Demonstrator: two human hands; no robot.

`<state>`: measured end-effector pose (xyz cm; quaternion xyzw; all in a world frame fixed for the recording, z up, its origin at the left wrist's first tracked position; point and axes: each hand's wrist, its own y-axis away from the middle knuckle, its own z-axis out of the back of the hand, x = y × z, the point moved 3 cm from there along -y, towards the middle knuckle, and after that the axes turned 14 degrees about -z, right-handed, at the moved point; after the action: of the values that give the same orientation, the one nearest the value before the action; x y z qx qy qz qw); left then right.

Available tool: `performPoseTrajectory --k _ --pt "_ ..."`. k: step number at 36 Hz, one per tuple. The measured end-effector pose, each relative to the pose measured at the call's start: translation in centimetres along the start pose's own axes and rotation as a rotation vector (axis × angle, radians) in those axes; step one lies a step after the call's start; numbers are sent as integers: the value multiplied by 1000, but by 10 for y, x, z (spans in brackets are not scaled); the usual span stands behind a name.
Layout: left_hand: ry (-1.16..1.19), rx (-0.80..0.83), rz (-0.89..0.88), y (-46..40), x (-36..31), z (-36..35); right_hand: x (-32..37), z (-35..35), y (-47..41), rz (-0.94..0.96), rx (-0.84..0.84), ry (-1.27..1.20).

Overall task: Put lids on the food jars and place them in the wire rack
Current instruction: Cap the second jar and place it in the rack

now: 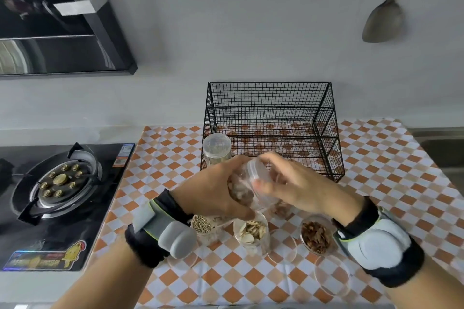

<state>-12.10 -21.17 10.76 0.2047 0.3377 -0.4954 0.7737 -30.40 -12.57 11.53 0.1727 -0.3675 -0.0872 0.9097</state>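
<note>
Jar [242, 189] tilting between both hands, raised above the surface [391, 158], just in front of the rack [271, 128]. Left hand [216, 189] wrapping the body from the left, fingers curling round it. Right hand [295, 183] closing over the lid [257, 170], fingers [270, 189] bending round its rim. Jar looking clear plastic, brownish pieces showing through the wall; lid clear, whether fully seated I cannot tell.

Rack: black wire mesh, sitting on the checked orange-and-white cloth against the wall. One lidded jar [217, 149] standing upright at its left front corner; inside or just outside, unclear. Three open jars standing below the hands: peppercorns [202, 224], pale slices [252, 231], brown chips [316, 237]. Loose clear lids [332, 275] lying flat nearer the front edge. Stove [57, 183] sitting to the left.
</note>
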Motion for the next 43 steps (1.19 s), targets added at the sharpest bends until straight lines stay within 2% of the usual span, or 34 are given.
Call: performPoseTrajectory --k 3,5,8,12,16,19,23,28,34,39,43 --pt "-122 -4 5 -3 -2 -5 -4 -3 -2 -56 -159 60" --pt "-106 3 13 -4 -2 -6 -4 -2 3 -71 -87 125" --pt "-39 -7 -5 -4 -1 -5 -5 1 10 4 30 63" --pt "-66 -22 -21 -4 -7 -7 -4 0 10 59 -109 73" --pt "-200 -53 -22 -6 -14 -16 -2 -7 9 36 -199 10" --pt "-197 -116 -52 -7 -15 -21 -5 -8 10 17 -208 -57" --pt "-142 -147 -70 -9 -15 -20 -7 -17 11 44 -208 41" --pt "-158 -159 -62 -10 -16 -23 -1 -19 11 35 -430 179" --pt "-197 -245 -84 -9 -15 -32 -4 -22 9 17 -515 149" --pt "-197 -308 -77 -8 -12 -39 -3 -20 10 -17 -485 98" --pt "-69 -338 -49 -10 -10 -39 -3 -11 3 -56 -485 95"
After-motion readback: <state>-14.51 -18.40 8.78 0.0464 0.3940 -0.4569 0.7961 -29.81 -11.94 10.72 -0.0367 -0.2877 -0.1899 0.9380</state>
